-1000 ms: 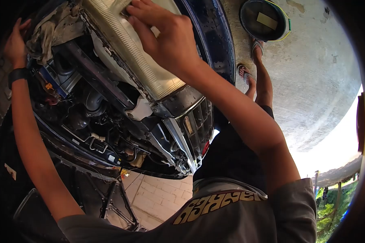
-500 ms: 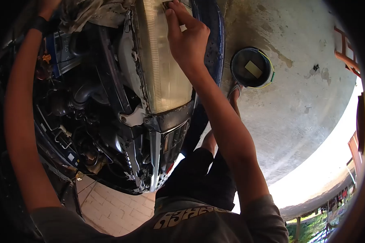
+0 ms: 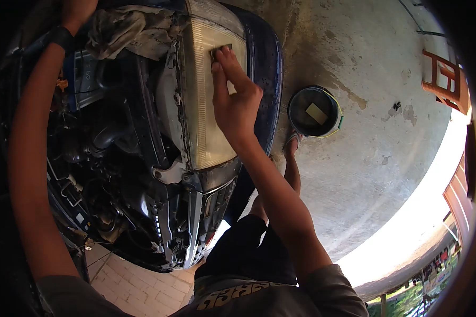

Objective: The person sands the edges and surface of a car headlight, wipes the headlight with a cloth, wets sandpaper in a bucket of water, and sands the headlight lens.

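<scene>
My right hand (image 3: 237,103) is over the yellowed headlight (image 3: 209,116) of a car. Its fingers press a small dark piece of sandpaper (image 3: 214,53), folded by the look of it, against the lens. At the top left, my left hand (image 3: 79,11) reaches to the car's edge beside a crumpled grey rag (image 3: 132,34). The frame's edge cuts off its fingers, so what it touches is hidden. A dark band circles that wrist.
Left of the headlight lies the uncovered engine bay (image 3: 106,132) with hoses and metal parts. A dark bucket (image 3: 296,103) holding a yellowish block (image 3: 316,113) stands on the concrete floor (image 3: 354,174), near my foot. An orange-brown chair (image 3: 447,79) is at the far right.
My right hand has slid the sandpaper a little toward me along the lens. The whole view has shifted, so the car and bucket appear lower and farther left. My left hand stays near the rag.
</scene>
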